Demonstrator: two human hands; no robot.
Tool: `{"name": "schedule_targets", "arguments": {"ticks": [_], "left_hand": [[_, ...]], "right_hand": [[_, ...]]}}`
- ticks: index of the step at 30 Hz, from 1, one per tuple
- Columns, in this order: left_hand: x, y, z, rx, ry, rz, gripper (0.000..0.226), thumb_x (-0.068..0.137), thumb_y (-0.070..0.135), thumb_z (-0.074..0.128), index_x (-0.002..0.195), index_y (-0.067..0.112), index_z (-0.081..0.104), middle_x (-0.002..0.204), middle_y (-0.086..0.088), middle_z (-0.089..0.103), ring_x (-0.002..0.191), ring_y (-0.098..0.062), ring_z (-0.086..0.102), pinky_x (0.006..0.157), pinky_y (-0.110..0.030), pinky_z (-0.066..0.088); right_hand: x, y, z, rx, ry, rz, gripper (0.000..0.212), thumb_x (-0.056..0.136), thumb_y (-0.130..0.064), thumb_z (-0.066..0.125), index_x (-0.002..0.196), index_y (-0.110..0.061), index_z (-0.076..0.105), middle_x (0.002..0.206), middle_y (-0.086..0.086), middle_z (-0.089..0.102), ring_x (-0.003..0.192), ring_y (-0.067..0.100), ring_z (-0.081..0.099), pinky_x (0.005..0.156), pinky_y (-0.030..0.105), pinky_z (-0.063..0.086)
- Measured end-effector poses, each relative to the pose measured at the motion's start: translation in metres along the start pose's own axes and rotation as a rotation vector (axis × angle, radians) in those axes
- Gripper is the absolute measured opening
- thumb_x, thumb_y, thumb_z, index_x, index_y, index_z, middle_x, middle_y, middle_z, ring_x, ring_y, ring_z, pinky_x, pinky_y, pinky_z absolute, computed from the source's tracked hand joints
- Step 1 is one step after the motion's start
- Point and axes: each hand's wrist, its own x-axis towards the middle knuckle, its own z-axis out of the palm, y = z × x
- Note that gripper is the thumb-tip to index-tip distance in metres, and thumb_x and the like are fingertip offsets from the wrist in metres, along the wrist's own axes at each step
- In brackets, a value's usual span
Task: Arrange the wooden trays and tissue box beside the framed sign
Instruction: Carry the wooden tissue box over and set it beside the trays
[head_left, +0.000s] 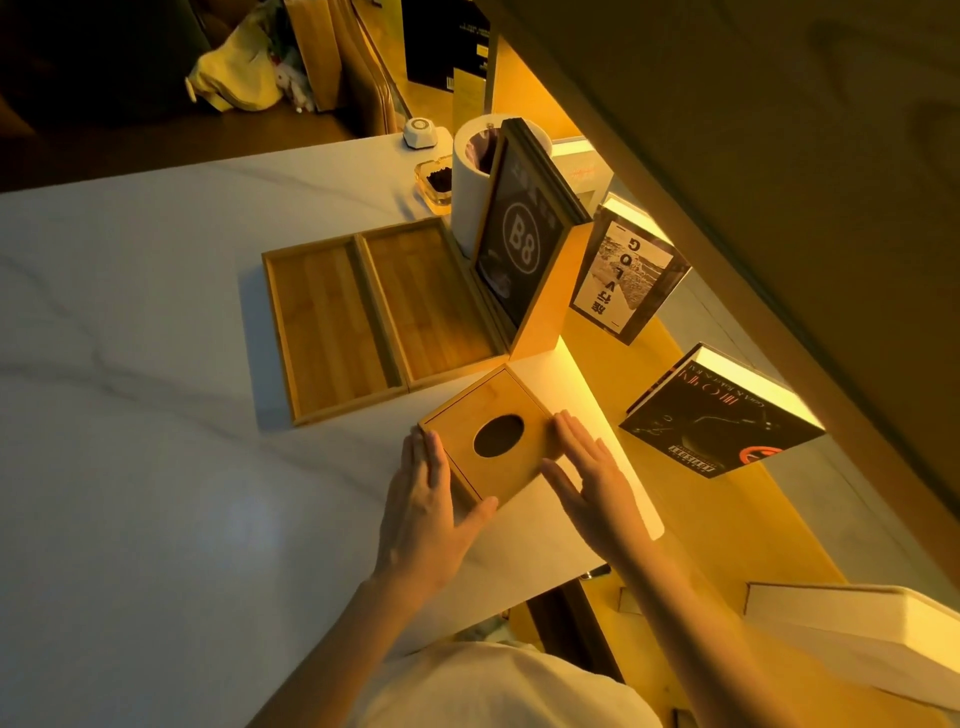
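Note:
A square wooden tissue box (511, 400) with an oval hole in its lid sits on the white marble table (156, 364). My left hand (426, 499) lies flat against its left side, thumb at the near corner. My right hand (587, 467) rests with spread fingers on its right edge. Two shallow wooden trays lie side by side just beyond: the left tray (327, 327) and the right tray (426, 296). The right tray touches the framed "B8" sign (519, 239), which stands upright in a wooden holder.
Behind the sign stand a white cylinder (470, 182), a glass ashtray (434, 182) and a small white device (420, 132). Books (717, 415) lean on the lit shelf to the right. A white box (857, 623) sits at the near right.

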Motion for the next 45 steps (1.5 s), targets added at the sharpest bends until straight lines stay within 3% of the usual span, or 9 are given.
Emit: {"name": "schedule_targets", "arguments": {"ticks": [9, 18, 23, 27, 30, 32, 35, 38, 45], "left_hand": [[0.018, -0.015, -0.024, -0.041, -0.14, 0.107, 0.097, 0.078, 0.051, 0.053, 0.14, 0.016, -0.012, 0.156, -0.008, -0.007, 0.143, -0.028, 0.006, 0.111, -0.038, 0.027], [0.033, -0.027, -0.037, -0.001, -0.236, 0.172, 0.096, 0.079, 0.049, 0.054, 0.141, 0.018, -0.012, 0.156, -0.006, -0.007, 0.143, -0.027, 0.003, 0.113, -0.042, 0.021], [0.032, -0.028, -0.038, -0.006, -0.228, 0.184, 0.096, 0.078, 0.056, 0.05, 0.14, 0.019, -0.013, 0.156, -0.004, -0.009, 0.143, -0.024, 0.003, 0.113, -0.04, 0.021], [0.023, -0.024, -0.032, 0.125, -0.125, 0.245, 0.099, 0.065, 0.081, 0.016, 0.136, 0.021, -0.018, 0.152, 0.002, -0.018, 0.141, -0.017, -0.002, 0.114, -0.038, 0.02], [0.022, -0.023, -0.027, 0.093, -0.14, 0.228, 0.091, 0.079, 0.063, 0.036, 0.14, 0.018, -0.013, 0.141, 0.007, -0.026, 0.143, -0.02, 0.0, 0.113, -0.035, 0.02], [0.025, -0.022, -0.027, 0.114, -0.147, 0.227, 0.092, 0.077, 0.068, 0.031, 0.14, 0.017, -0.012, 0.14, 0.007, -0.027, 0.142, -0.019, -0.003, 0.113, -0.035, 0.021], [0.031, -0.018, -0.03, 0.144, -0.159, 0.23, 0.105, 0.063, 0.083, 0.014, 0.14, 0.017, -0.012, 0.143, 0.004, -0.026, 0.138, -0.015, -0.008, 0.113, -0.036, 0.021], [0.037, -0.011, -0.029, 0.147, -0.172, 0.231, 0.089, 0.081, 0.059, 0.038, 0.14, 0.016, -0.013, 0.153, -0.002, -0.019, 0.143, -0.02, -0.003, 0.114, -0.034, 0.017], [0.057, 0.006, -0.027, 0.148, -0.176, 0.245, 0.086, 0.083, 0.054, 0.039, 0.141, 0.015, -0.011, 0.154, -0.003, -0.016, 0.143, -0.021, -0.003, 0.114, -0.034, 0.016]], "right_hand": [[-0.013, -0.012, 0.021, 0.05, 0.163, 0.089, 0.06, 0.086, -0.031, 0.05, 0.14, -0.018, 0.027, 0.149, 0.006, 0.032, 0.138, 0.026, 0.027, 0.111, 0.053, 0.03], [-0.022, -0.023, 0.039, 0.02, 0.259, 0.157, 0.077, 0.08, -0.063, 0.022, 0.14, -0.015, 0.028, 0.147, 0.009, 0.036, 0.136, 0.03, 0.032, 0.107, 0.054, 0.034], [-0.02, -0.024, 0.039, -0.081, 0.225, 0.161, 0.064, 0.086, -0.044, 0.037, 0.141, -0.014, 0.025, 0.149, 0.008, 0.031, 0.138, 0.028, 0.029, 0.111, 0.048, 0.029], [-0.025, -0.027, 0.044, -0.316, 0.232, 0.01, 0.052, 0.093, -0.036, 0.038, 0.138, -0.012, 0.031, 0.146, 0.01, 0.037, 0.135, 0.027, 0.026, 0.108, 0.046, 0.022], [-0.029, -0.027, 0.054, -0.449, 0.169, 0.027, 0.055, 0.094, -0.043, 0.015, 0.137, -0.014, 0.032, 0.144, 0.009, 0.041, 0.133, 0.026, 0.025, 0.104, 0.048, 0.021], [-0.027, -0.025, 0.056, -0.462, 0.164, 0.041, 0.056, 0.095, -0.042, 0.008, 0.136, -0.013, 0.033, 0.143, 0.009, 0.043, 0.133, 0.027, 0.026, 0.104, 0.049, 0.022], [-0.023, -0.021, 0.053, -0.452, 0.196, 0.023, 0.054, 0.097, -0.039, 0.008, 0.135, -0.012, 0.035, 0.141, 0.01, 0.045, 0.132, 0.027, 0.028, 0.103, 0.051, 0.022], [-0.016, -0.017, 0.049, -0.448, 0.208, 0.018, 0.052, 0.097, -0.037, 0.01, 0.135, -0.012, 0.035, 0.14, 0.01, 0.046, 0.132, 0.028, 0.029, 0.103, 0.052, 0.022], [0.0, -0.006, 0.037, -0.436, 0.22, 0.024, 0.054, 0.097, -0.038, 0.007, 0.136, -0.012, 0.032, 0.142, 0.012, 0.043, 0.133, 0.028, 0.028, 0.104, 0.049, 0.024]]}}
